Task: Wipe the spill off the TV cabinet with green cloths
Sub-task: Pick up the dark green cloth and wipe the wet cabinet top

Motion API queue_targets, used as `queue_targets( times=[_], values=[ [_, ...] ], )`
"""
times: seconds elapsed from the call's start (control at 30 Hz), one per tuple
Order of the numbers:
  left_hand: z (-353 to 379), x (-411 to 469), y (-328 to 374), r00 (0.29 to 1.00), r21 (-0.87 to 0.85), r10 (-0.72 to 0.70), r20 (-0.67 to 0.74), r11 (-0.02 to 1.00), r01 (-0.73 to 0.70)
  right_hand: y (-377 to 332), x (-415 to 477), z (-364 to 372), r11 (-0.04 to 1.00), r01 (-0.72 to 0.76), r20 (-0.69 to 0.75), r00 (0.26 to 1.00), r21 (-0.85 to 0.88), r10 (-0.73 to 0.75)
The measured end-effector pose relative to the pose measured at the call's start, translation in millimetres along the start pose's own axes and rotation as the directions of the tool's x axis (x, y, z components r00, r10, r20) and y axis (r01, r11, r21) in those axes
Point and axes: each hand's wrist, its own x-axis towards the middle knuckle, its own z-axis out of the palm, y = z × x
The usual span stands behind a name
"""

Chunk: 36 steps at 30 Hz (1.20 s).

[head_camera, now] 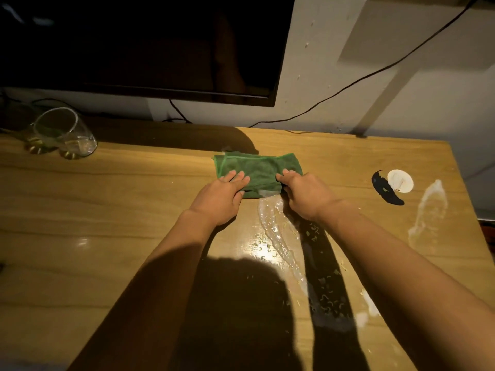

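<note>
Both hands pressed on one folded cloth that lay flat on the tabletop, a little past centre toward twelve o'clock, below the TV. The left hand held the cloth's near-left corner, fingers spread on top and thumb at the edge; the right hand pinched the near-right edge, its fingers curled over the fabric. The step in hand looked like the start of a wipe — the cloth sat at the head of the spill, a wet streak with small bits running from its near edge toward five o'clock. A second wet patch lay well apart at three o'clock, near a white disc. A tipped glass rested at ten o'clock. The next move probably called for firm downward pressure and a pull toward six o'clock along the streak — gathering the bits rather than scattering them.
</note>
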Motion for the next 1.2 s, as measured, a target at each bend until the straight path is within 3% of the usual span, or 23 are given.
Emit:
queue_targets(
  times=[0.37, 0.6, 0.9, 1.2],
  values=[
    [-3, -84, 1, 0.99, 0.029, -0.011, 0.142, 1.0, 0.007, -35, -85, 25, 0.997, 0.082, 0.073, 0.994, -0.003, -0.081],
    [14, -136, 7, 0.991, -0.02, -0.08, 0.111, 0.996, 0.083, -54, -111, 39, 0.99, 0.133, 0.083, 0.988, -0.043, -0.13],
    [59, -190, 47, 0.964, -0.178, -0.264, -0.04, 0.951, 0.253, -50, -136, 47, 0.984, 0.165, 0.085, 0.982, 0.063, -0.17],
    [91, -225, 84, 0.957, -0.2, -0.278, -0.08, 0.945, 0.257, -43, -179, 57, 0.983, 0.129, 0.091, 0.986, 0.134, -0.141]
  ],
)
